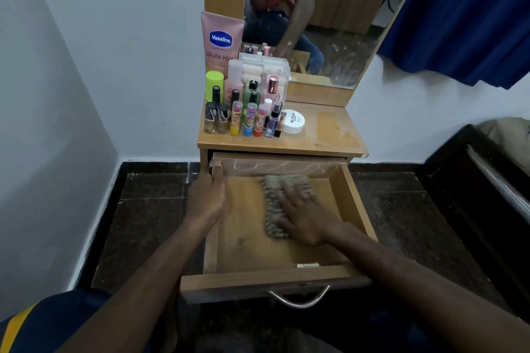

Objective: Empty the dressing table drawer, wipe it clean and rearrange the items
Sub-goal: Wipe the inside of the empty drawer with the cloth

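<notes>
Your L hand [207, 198] grips 1 drawer [355, 200] wall; R hand [304, 215], fingers flat, presses 1 cloth [272, 209].

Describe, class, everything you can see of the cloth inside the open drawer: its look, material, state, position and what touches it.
The cloth is a striped rag in grey and pale tones, seemingly soft woven fabric, blurred in this view. It lies bunched into an elongated shape on the wooden floor of the drawer, toward the back and middle. The right hand presses flat on it with straight, spread fingers, covering its right part. The left hand grips the drawer's left wall, clear of the cloth.
</notes>
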`<action>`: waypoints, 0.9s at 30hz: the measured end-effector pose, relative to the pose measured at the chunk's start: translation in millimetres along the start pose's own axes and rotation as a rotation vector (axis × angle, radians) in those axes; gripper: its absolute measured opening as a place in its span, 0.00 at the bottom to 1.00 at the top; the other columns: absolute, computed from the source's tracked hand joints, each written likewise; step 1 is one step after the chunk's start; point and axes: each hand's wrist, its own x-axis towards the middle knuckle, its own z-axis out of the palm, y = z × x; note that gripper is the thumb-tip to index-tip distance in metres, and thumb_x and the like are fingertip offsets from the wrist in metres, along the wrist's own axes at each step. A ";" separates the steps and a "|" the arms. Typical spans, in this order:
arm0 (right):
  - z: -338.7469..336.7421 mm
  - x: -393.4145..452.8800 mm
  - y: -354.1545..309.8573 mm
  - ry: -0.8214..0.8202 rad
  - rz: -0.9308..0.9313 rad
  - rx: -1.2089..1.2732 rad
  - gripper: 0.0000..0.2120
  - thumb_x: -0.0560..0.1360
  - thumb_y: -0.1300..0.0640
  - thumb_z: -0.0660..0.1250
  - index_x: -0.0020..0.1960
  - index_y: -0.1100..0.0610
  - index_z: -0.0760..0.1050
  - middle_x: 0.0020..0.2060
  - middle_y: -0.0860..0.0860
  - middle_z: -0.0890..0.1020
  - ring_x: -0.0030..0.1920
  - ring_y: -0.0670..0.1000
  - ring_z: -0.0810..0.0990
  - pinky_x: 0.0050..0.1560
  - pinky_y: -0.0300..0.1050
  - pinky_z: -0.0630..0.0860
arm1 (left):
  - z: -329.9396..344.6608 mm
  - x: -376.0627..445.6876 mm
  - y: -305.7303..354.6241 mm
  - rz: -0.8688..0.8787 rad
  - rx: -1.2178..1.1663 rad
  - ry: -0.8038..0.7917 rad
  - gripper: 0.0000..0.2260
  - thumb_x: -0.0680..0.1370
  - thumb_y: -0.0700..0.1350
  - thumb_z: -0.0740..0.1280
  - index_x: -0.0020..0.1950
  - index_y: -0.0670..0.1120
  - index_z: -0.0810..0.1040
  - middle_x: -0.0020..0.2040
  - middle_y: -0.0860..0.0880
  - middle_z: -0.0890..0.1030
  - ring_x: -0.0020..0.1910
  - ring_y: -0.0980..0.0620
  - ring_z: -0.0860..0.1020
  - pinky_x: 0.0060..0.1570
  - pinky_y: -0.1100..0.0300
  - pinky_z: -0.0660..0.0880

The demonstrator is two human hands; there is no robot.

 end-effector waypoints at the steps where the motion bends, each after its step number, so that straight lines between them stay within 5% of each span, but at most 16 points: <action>1: 3.5 -7.5 11.9 -0.025 0.107 0.022 0.37 0.86 0.36 0.48 0.84 0.49 0.32 0.82 0.52 0.31 0.83 0.59 0.33 0.83 0.62 0.38 | 0.9 0.8 -1.8 -0.004 -0.007 0.008 0.26 0.87 0.62 0.50 0.69 0.46 0.77 0.55 0.50 0.79 0.57 0.48 0.79 0.55 0.54 0.71; 6: -4.3 -4.7 7.3 -0.124 0.277 0.123 0.39 0.86 0.37 0.50 0.84 0.53 0.31 0.81 0.58 0.28 0.82 0.65 0.30 0.82 0.64 0.39 | 1.1 3.2 -3.2 -0.032 -0.010 0.007 0.28 0.87 0.64 0.51 0.75 0.46 0.73 0.66 0.44 0.80 0.65 0.42 0.79 0.63 0.49 0.75; 10: -16.6 5.6 -47.7 -0.150 -0.058 0.054 0.38 0.87 0.43 0.55 0.85 0.51 0.33 0.82 0.56 0.29 0.81 0.65 0.28 0.81 0.65 0.37 | 0.3 5.8 -2.1 -0.062 0.002 0.001 0.30 0.85 0.66 0.50 0.74 0.46 0.75 0.64 0.43 0.82 0.64 0.41 0.80 0.65 0.45 0.76; 15: -10.1 16.1 -58.1 -0.142 -0.446 -0.016 0.37 0.86 0.54 0.61 0.86 0.47 0.41 0.84 0.52 0.35 0.82 0.60 0.29 0.80 0.62 0.35 | 0.0 6.0 -2.5 -0.048 0.006 -0.005 0.27 0.87 0.64 0.51 0.69 0.46 0.76 0.49 0.51 0.81 0.51 0.49 0.82 0.51 0.54 0.73; 18: -5.8 10.1 -37.6 -0.183 -0.596 0.041 0.31 0.85 0.61 0.62 0.84 0.45 0.59 0.86 0.48 0.46 0.84 0.52 0.38 0.83 0.56 0.35 | -0.1 4.2 -0.7 -0.054 0.008 0.001 0.28 0.87 0.64 0.50 0.71 0.45 0.75 0.54 0.49 0.81 0.53 0.49 0.80 0.55 0.52 0.74; 21: -8.2 -4.2 -35.3 -0.194 -0.688 0.082 0.25 0.84 0.65 0.63 0.78 0.47 0.72 0.83 0.46 0.62 0.83 0.43 0.52 0.83 0.38 0.48 | 0.0 1.3 0.8 -0.052 -0.013 0.001 0.29 0.86 0.64 0.51 0.77 0.46 0.72 0.60 0.49 0.79 0.58 0.48 0.78 0.58 0.52 0.72; 24: -25.3 -16.0 -12.6 -0.163 -0.642 0.053 0.21 0.84 0.64 0.63 0.74 0.49 0.77 0.74 0.50 0.77 0.74 0.53 0.74 0.75 0.47 0.70 | -1.6 0.0 -0.2 -0.048 -0.050 -0.009 0.29 0.86 0.65 0.51 0.78 0.47 0.72 0.62 0.47 0.80 0.61 0.46 0.79 0.61 0.51 0.74; 27: -25.1 -25.0 16.7 -0.177 -0.705 -0.003 0.21 0.83 0.60 0.68 0.74 0.46 0.77 0.79 0.43 0.70 0.81 0.47 0.64 0.81 0.52 0.64 | -1.5 1.1 -0.4 -0.048 -0.046 -0.012 0.29 0.87 0.64 0.52 0.78 0.47 0.71 0.63 0.47 0.80 0.64 0.44 0.78 0.62 0.51 0.73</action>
